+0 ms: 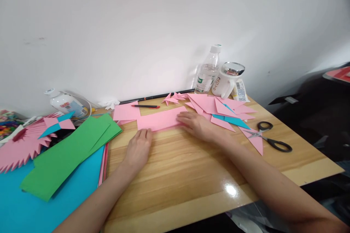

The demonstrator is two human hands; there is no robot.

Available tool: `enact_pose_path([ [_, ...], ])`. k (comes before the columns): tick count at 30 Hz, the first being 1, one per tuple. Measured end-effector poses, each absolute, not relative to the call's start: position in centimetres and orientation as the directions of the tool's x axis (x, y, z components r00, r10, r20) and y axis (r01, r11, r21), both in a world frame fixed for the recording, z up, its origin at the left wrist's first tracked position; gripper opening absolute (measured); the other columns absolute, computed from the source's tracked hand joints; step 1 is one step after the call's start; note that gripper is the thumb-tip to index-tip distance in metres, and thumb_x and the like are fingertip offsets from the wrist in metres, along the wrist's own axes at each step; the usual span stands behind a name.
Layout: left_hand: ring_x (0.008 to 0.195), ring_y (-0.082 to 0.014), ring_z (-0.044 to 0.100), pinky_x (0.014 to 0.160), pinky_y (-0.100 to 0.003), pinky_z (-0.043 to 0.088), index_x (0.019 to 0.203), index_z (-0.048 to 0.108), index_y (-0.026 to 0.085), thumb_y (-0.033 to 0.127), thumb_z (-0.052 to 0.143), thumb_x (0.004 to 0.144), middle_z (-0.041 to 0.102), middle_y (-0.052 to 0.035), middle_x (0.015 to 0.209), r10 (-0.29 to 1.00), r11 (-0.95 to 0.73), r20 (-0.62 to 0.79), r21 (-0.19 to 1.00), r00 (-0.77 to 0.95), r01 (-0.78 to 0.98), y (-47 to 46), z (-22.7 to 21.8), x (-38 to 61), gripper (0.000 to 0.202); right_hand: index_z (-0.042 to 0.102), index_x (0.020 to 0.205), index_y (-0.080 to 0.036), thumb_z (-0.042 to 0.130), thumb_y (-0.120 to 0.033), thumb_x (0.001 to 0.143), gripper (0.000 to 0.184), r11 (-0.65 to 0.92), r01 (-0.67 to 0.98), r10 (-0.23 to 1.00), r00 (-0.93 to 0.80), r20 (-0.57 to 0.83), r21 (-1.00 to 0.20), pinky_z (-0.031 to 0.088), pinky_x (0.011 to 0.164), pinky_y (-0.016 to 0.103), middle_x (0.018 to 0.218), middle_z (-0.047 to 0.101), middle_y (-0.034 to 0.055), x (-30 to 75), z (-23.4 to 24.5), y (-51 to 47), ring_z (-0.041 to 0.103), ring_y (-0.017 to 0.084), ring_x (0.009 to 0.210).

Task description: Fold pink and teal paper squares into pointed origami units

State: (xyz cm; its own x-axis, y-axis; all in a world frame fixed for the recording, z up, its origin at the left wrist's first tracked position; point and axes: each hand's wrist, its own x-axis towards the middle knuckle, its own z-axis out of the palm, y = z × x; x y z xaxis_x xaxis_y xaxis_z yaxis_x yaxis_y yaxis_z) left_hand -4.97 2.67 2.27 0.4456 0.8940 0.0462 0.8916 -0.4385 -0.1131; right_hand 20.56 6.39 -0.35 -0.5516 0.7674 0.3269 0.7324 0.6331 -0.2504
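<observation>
A folded pink paper strip (161, 118) lies at the middle of the wooden table, with a second layer showing along its near edge. My left hand (139, 145) is closed at its lower left edge, fingertips together on the paper. Across the strip's right end, the bent fingers of my right hand (195, 125) hold the paper, the thumb low at the near edge. Left of the strip is another pink paper piece (124, 111), and a black and red pen (144, 106) lies partly over it.
Folded pink and blue paper pieces (207, 105) pile up at right beside black-handled scissors (269, 138). Behind them stand a clear bottle (207, 72) and a white mug (225, 82). Green sheets (71, 145) lie on blue paper (76, 204) at left, near a white bottle (67, 102).
</observation>
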Motion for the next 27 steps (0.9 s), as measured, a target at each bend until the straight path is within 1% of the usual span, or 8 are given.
enact_pose_path([
  [7,0.086,-0.025,0.065,0.066,-0.033,0.051,0.101,0.056,0.014,-0.003,0.037,0.078,0.068,-0.0119,0.093,0.892,-0.406,0.19,-0.062,0.41,0.912,2.9,1.2,-5.7,0.035,0.066,0.11,-0.016,0.046,-0.021,0.094,0.027,0.625,0.744,0.772,-0.544,0.328,-0.237,0.048,0.094,0.041,0.124,0.06,0.0152,19.9,-1.3,6.3,0.057,0.024,0.115],
  [9,0.088,-0.025,0.065,0.067,-0.033,0.052,0.105,0.055,0.014,-0.003,0.036,0.078,0.068,-0.0124,0.096,0.873,-0.421,0.245,-0.056,0.422,0.905,3.0,1.0,-5.9,0.037,0.066,0.111,-0.017,0.046,-0.021,0.094,0.027,0.619,0.751,0.776,-0.538,0.33,-0.231,0.049,0.093,0.04,0.124,0.06,0.014,20.0,-1.4,6.4,0.057,0.023,0.114],
  [11,0.097,-0.0251,0.063,0.073,-0.034,0.052,0.114,0.053,0.013,-0.005,0.036,0.077,0.066,-0.0145,0.105,0.849,-0.451,0.279,-0.062,0.449,0.891,3.0,0.9,-5.9,0.045,0.067,0.111,-0.018,0.046,-0.02,0.094,0.027,0.622,0.749,0.773,-0.538,0.336,-0.23,0.049,0.093,0.039,0.124,0.061,0.0128,20.1,-1.5,6.5,0.057,0.023,0.114],
  [13,0.102,-0.0251,0.061,0.076,-0.033,0.052,0.12,0.051,0.012,-0.007,0.036,0.074,0.065,-0.0152,0.109,0.844,-0.46,0.265,-0.09,0.466,0.883,3.0,1.1,-5.8,0.052,0.067,0.111,-0.018,0.046,-0.019,0.094,0.027,0.626,0.744,0.769,-0.539,0.343,-0.234,0.048,0.093,0.037,0.124,0.062,0.0115,20.2,-1.7,6.6,0.057,0.022,0.114],
  [16,0.096,-0.0254,0.062,0.068,-0.031,0.052,0.124,0.05,0.01,-0.007,0.037,0.073,0.068,-0.0131,0.095,0.867,-0.435,0.197,-0.151,0.458,0.888,3.0,1.5,-5.6,0.055,0.067,0.112,-0.018,0.047,-0.017,0.093,0.027,0.629,0.744,0.766,-0.543,0.344,-0.227,0.048,0.094,0.036,0.124,0.062,0.0106,20.3,-1.8,6.7,0.057,0.022,0.115],
  [18,0.09,-0.0254,0.063,0.064,-0.031,0.051,0.125,0.05,0.009,-0.006,0.036,0.073,0.068,-0.0125,0.089,0.867,-0.431,0.196,-0.162,0.457,0.888,3.0,1.6,-5.6,0.056,0.066,0.113,-0.018,0.047,-0.016,0.093,0.028,0.627,0.746,0.768,-0.545,0.336,-0.223,0.047,0.094,0.036,0.125,0.062,0.0107,20.3,-1.8,6.7,0.057,0.023,0.116],
  [22,0.088,-0.0245,0.063,0.066,-0.031,0.051,0.126,0.048,0.01,-0.005,0.037,0.072,0.067,-0.0129,0.093,0.829,-0.465,0.293,-0.11,0.476,0.879,3.2,1.1,-5.9,0.057,0.067,0.113,-0.018,0.046,-0.017,0.093,0.028,0.615,0.756,0.779,-0.538,0.323,-0.224,0.046,0.095,0.038,0.124,0.062,0.0117,20.1,-1.2,6.4,0.058,0.023,0.114],
  [27,0.086,-0.0246,0.063,0.065,-0.032,0.051,0.123,0.049,0.011,-0.001,0.037,0.079,0.067,-0.0117,0.089,0.792,-0.493,0.373,-0.074,0.483,0.867,3.5,0.4,-6.2,0.047,0.068,0.109,-0.017,0.046,-0.025,0.094,0.028,0.603,0.764,0.791,-0.532,0.303,-0.23,0.048,0.091,0.038,0.121,0.063,0.0132,19.7,-0.2,5.9,0.059,0.024,0.112],
])
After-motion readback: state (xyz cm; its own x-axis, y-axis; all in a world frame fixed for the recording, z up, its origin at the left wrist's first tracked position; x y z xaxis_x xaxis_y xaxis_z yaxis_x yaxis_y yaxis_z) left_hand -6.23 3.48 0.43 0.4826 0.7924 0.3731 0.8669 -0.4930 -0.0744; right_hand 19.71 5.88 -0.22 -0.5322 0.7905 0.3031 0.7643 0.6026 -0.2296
